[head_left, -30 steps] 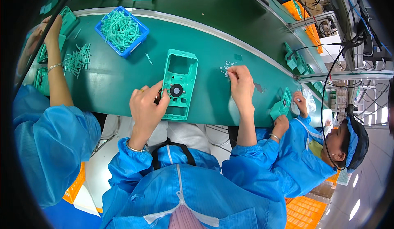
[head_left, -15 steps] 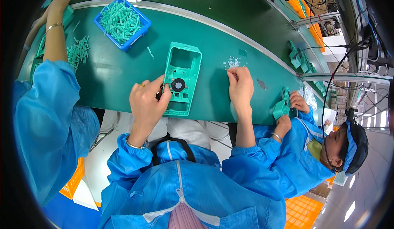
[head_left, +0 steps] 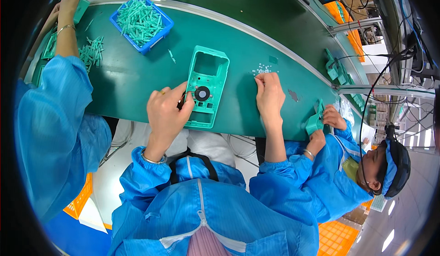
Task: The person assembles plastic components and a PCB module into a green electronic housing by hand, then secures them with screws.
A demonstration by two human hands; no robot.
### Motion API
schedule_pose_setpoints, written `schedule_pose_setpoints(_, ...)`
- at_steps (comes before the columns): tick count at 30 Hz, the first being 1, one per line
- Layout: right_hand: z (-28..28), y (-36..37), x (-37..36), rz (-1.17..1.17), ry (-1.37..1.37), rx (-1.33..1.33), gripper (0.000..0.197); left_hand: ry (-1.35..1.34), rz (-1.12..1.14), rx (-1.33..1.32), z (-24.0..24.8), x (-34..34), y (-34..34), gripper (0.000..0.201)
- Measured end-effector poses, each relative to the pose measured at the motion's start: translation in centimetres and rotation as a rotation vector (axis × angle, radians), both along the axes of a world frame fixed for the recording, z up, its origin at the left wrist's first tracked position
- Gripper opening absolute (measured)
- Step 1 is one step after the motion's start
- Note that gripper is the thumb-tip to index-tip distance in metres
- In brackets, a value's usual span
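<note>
A green plastic housing [head_left: 219, 84] lies on the bench with a round black part [head_left: 202, 93] set in its middle. At the housing's left wall is my left hand [head_left: 167, 109], thumb and forefinger curled together around something dark that I cannot make out. Farther right, my right hand [head_left: 270, 95] has its fingertips pinched down at the near edge of a scatter of small white pieces [head_left: 262, 68]. Whether a piece is between those fingertips is hidden.
A blue bin [head_left: 158, 37] full of thin green parts stands at the far left, beside a loose heap of them [head_left: 91, 52]. A co-worker's arm [head_left: 68, 31] reaches in at left. At right another person holds a green housing [head_left: 315, 122]. A metal rail [head_left: 238, 23] runs behind.
Both hands stay in nearly the same places, the right one still at the white pieces. The whole view has shifted slightly. The co-worker at left has a green part showing by the hand.
</note>
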State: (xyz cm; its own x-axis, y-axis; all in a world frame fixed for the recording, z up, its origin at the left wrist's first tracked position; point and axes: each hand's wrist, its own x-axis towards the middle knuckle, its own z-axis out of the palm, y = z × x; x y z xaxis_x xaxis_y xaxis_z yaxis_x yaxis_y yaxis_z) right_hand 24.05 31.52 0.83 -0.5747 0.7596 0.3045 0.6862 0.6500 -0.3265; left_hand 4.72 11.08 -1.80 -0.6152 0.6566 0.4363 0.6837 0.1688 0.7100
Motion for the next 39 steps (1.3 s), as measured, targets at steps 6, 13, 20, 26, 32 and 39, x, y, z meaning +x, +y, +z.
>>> schedule_pose_setpoints(6, 0.4, 0.1, 0.1, -0.015, -0.068, 0.041, 0.002, -0.01, 0.009, 0.023, 0.1, 0.2, 0.1, 0.023)
schedule_pose_setpoints(13, 2.6, -2.6, 0.8, 0.046, 0.285, -0.106, 0.005, -0.072, -0.048, -0.018, 0.5, 0.6, -0.8, 0.063)
schedule_pose_setpoints(20, 1.9, -10.2, 2.5, 0.111, 0.829, -0.831, 0.003, -0.613, -0.458, -0.154, 4.2, 4.3, -1.8, 0.09)
schedule_pose_setpoints(26, -0.8, -9.1, 3.1, 0.101, 0.921, -0.834, 0.005, -0.105, -0.393, 0.011, 5.9, 1.6, 0.9, 0.047)
schedule_pose_setpoints(32, -1.8, -8.8, 3.6, 0.125, 0.963, -0.919, 0.003, 0.201, -0.556, 0.02, 6.0, -5.2, 12.3, 0.062)
schedule_pose_setpoints(39, -2.2, -7.9, 3.7, 0.155, 0.866, -0.824, 0.003, -0.028, -0.62, -0.478, 4.7, -4.4, 12.2, 0.041)
